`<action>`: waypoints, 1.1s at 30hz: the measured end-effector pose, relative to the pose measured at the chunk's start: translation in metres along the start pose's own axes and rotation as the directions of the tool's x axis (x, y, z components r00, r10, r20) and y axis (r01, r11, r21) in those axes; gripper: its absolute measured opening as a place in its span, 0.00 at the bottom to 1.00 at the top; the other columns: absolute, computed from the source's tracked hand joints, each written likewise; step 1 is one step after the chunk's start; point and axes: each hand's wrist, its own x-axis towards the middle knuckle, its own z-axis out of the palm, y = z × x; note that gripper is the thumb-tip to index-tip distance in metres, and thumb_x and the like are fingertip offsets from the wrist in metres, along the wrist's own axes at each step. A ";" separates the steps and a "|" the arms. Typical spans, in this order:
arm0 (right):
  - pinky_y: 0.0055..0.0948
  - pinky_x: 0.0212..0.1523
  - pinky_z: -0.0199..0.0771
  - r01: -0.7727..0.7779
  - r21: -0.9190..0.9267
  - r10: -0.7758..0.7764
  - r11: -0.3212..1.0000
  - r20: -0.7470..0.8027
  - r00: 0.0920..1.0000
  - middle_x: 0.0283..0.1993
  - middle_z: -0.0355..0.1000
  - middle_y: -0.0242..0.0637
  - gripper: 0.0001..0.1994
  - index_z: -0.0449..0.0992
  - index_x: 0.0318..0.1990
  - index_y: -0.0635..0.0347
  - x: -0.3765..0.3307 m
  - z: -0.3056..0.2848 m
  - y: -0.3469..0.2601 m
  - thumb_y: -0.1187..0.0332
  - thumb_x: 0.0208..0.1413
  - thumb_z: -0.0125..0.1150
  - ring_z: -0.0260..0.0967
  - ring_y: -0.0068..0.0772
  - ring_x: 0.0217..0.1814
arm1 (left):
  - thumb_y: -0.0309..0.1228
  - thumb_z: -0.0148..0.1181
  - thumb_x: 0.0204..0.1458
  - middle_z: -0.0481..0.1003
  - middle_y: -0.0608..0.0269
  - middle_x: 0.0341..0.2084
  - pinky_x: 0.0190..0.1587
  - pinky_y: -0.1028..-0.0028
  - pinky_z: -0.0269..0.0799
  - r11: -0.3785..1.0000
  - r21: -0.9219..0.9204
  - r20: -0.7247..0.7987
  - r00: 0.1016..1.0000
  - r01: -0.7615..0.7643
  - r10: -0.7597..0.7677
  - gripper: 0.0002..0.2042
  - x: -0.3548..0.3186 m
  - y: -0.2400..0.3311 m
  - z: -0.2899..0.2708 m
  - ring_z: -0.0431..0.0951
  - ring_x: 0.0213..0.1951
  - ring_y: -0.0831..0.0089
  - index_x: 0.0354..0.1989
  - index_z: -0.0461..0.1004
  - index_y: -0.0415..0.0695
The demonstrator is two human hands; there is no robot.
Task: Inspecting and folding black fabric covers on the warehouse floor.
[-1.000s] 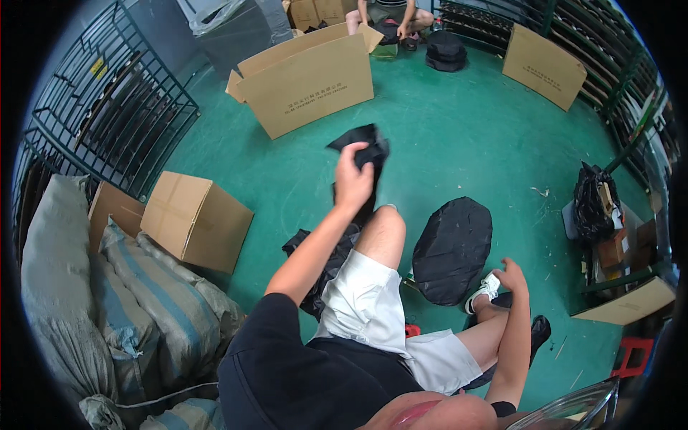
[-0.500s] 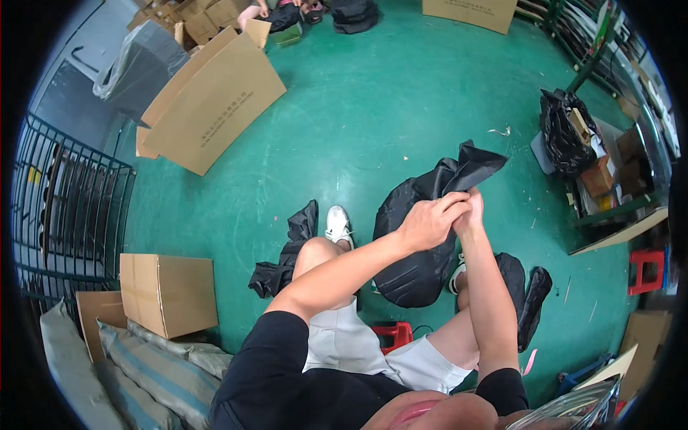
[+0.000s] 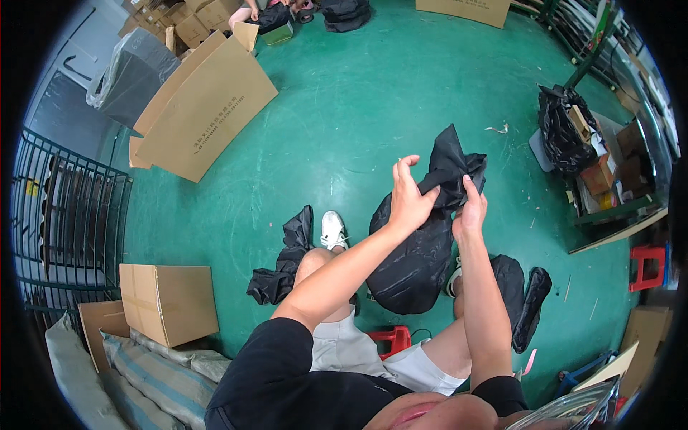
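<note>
A black fabric bag [image 3: 412,269] with a full, rounded body hangs between my knees, its loose upper end gathered and twisted to one side. My right hand [image 3: 470,213] grips the gathered end, thumb pressed on the cloth. At the other side of the twist is my left hand [image 3: 411,201], fingers spread and raised, its thumb by the fabric. Beside my left leg lies a crumpled piece of black fabric [image 3: 272,285]. Two more black fabric pieces, one rounded [image 3: 507,281] and one long and narrow [image 3: 532,309], lie right of my right leg.
Large cardboard box [image 3: 208,115] at the far left; smaller carton [image 3: 172,301] beside striped sacks [image 3: 158,373] at near left. A green wire rack [image 3: 75,215] stands left. Right are a shelf with a black plastic bag [image 3: 566,132] and a red stool [image 3: 646,267]. Another person's hand [image 3: 252,11] shows far off.
My left hand has let go of the bag's end and spread its fingers. The loose end now stands more upright and is twisted, with my right thumb over it.
</note>
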 end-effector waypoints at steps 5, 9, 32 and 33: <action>0.30 0.51 0.70 0.071 -0.144 -0.066 0.987 0.037 0.997 0.48 0.75 0.35 0.18 0.73 0.50 0.66 -0.007 -0.008 -0.001 0.66 0.57 0.64 0.72 0.29 0.49 | 0.27 0.64 0.50 0.81 0.55 0.34 0.43 0.71 0.73 0.769 -0.410 0.429 0.848 0.490 -0.312 0.14 -0.005 -0.022 0.005 0.79 0.39 0.72 0.44 0.74 0.33; 0.30 0.51 0.69 0.022 -0.085 -0.009 0.996 0.149 0.989 0.48 0.75 0.37 0.17 0.73 0.50 0.66 -0.010 -0.015 -0.004 0.67 0.55 0.66 0.72 0.29 0.47 | 0.27 0.63 0.51 0.81 0.56 0.34 0.42 0.71 0.73 0.850 -0.344 0.395 0.883 0.398 -0.254 0.12 -0.010 -0.010 -0.002 0.79 0.36 0.75 0.41 0.77 0.33; 0.26 0.51 0.67 0.134 -0.211 -0.077 0.968 0.256 0.964 0.44 0.75 0.34 0.14 0.74 0.48 0.66 -0.005 -0.014 0.001 0.76 0.53 0.53 0.70 0.26 0.45 | 0.27 0.65 0.52 0.80 0.63 0.31 0.36 0.76 0.73 0.723 -0.532 0.412 0.881 0.440 -0.233 0.10 0.001 -0.004 -0.011 0.77 0.32 0.81 0.40 0.78 0.33; 0.26 0.50 0.68 0.148 -0.233 -0.085 0.961 0.261 0.962 0.45 0.75 0.34 0.14 0.73 0.48 0.66 -0.004 -0.015 0.002 0.75 0.54 0.53 0.71 0.26 0.45 | 0.27 0.65 0.52 0.81 0.63 0.32 0.36 0.77 0.73 0.717 -0.539 0.421 0.878 0.442 -0.226 0.11 0.001 -0.003 -0.011 0.77 0.32 0.81 0.40 0.78 0.33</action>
